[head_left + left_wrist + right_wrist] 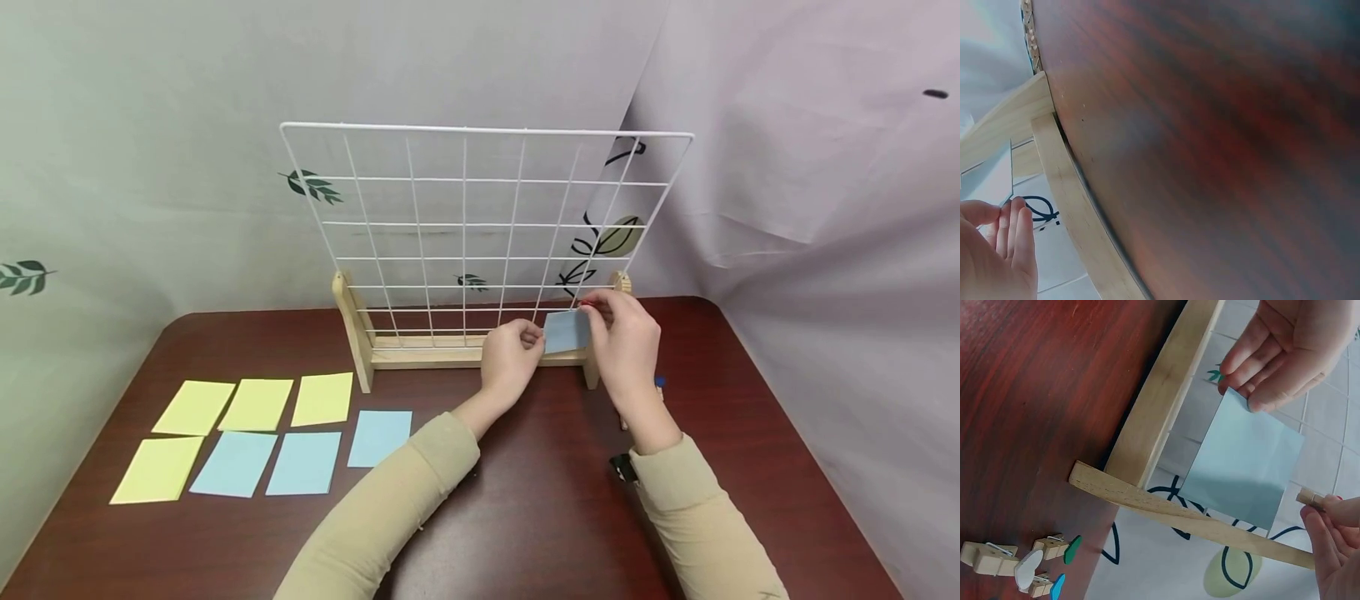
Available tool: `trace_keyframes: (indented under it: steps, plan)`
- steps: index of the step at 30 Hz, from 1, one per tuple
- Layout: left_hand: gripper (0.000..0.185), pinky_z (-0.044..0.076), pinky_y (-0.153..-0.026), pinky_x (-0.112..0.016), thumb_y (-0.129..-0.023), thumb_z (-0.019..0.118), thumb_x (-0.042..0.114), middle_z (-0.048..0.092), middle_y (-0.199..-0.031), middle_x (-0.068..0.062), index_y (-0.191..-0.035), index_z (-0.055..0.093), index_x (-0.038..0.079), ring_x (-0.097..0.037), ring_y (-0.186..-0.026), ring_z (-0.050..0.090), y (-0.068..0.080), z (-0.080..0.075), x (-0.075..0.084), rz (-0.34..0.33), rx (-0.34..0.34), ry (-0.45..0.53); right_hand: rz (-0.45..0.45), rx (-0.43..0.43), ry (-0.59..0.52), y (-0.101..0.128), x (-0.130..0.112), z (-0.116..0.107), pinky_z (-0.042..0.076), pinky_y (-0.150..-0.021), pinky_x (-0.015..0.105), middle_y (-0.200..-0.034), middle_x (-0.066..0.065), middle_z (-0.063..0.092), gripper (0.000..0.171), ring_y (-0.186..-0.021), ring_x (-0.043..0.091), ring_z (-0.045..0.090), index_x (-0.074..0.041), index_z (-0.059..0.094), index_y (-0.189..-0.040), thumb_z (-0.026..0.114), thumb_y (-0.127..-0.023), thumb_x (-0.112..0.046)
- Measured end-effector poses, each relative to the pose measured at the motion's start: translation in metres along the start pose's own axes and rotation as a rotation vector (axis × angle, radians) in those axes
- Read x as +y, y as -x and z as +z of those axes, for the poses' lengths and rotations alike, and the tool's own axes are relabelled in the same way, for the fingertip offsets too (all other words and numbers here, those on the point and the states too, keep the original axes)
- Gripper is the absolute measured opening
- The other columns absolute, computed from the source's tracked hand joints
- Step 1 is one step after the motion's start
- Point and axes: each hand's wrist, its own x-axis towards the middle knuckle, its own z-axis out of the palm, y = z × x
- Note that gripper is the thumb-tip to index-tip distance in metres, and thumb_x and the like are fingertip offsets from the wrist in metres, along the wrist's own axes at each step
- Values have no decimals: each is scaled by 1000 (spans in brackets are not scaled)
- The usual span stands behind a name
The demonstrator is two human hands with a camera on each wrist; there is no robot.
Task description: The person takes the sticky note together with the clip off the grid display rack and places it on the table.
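Dark red-brown wooden worktop [540, 517], draped grey leaf-print cloth behind it. White wire grid panel [480, 225] stands upright in a pale wooden stand [450, 354] near the worktop's far edge.

Seven loose square paper notes near the left edge: four yellow ones [255, 404], three light blue ones [300, 462]. A few small wooden clothespins [997, 559] with coloured decorations lie by the stand's right foot.

Step in hand, as I read it: clipping a light blue square paper note [566, 332] to the grid's bottom row, right side, just above the stand's rail.

Left hand [510, 354] pinches the note's left edge, fingers curled round it. Right hand [626, 337] pinches a small wooden clothespin [1313, 499] at the note's upper right corner, fingers closed on it. Whether the pin has bitten onto wire and paper can't be told; the right wrist view shows its tip beside the note's edge.

Next move calls for: pin squeezed open, both paper and a horizontal wire between its tips, left hand keeping the note flat and level against the grid until the pin closes.
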Motion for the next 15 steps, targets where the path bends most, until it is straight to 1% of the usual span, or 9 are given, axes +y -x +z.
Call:
trace_keyframes:
  steps: [4, 6, 8, 11, 13, 15]
  plan:
    - [6, 62, -74, -27, -96, 75, 9, 82, -91, -9, -95, 79, 5, -22, -84, 79, 3, -2, 0, 1, -17, 28, 39, -17, -34, 1, -1, -2, 65, -77, 49, -100, 20, 79, 13, -86, 36, 79, 3, 77, -104, 81, -93, -1]
    - [6, 62, -75, -27, -96, 75, 9, 81, -92, -10, -96, 78, 4, -23, -84, 79, 4, -4, -1, -1, -28, 46, 62, -22, -49, 2, -1, -3, 65, -77, 45, -101, 20, 79, 14, -87, 35, 79, 3, 77, -105, 80, -93, 0]
    - [6, 62, -75, -27, -96, 75, 8, 81, -92, -12, -97, 78, 3, -25, -85, 79, 5, -7, -1, 0, -34, 66, 95, -22, -70, 4, -1, -4, 64, -77, 31, -101, 20, 79, 15, -87, 35, 79, 3, 77, -107, 80, -92, 2]
    - [7, 63, -76, -29, -95, 75, 6, 81, -93, -14, -98, 78, 1, -27, -85, 79, 7, -12, -1, -2, -44, 98, 145, -20, -113, 5, -2, -5, 53, -74, 8, -101, 20, 79, 16, -85, 31, 78, 4, 78, -108, 79, -93, 2]
    - [7, 64, -77, -29, -95, 75, 5, 80, -93, -15, -98, 79, 0, -29, -86, 78, 7, -17, -1, -5, -49, 122, 190, -19, -164, 6, -3, -6, 45, -72, 0, -100, 21, 79, 16, -82, 21, 76, 4, 78, -109, 79, -93, 3]
    - [7, 64, -78, -30, -95, 76, 5, 80, -94, -16, -98, 79, 0, -30, -86, 78, 8, -22, -1, -16, -59, 142, 238, -22, -225, 7, -3, -7, 45, -72, -2, -100, 23, 79, 17, -80, 6, 72, 6, 77, -109, 78, -93, 5]
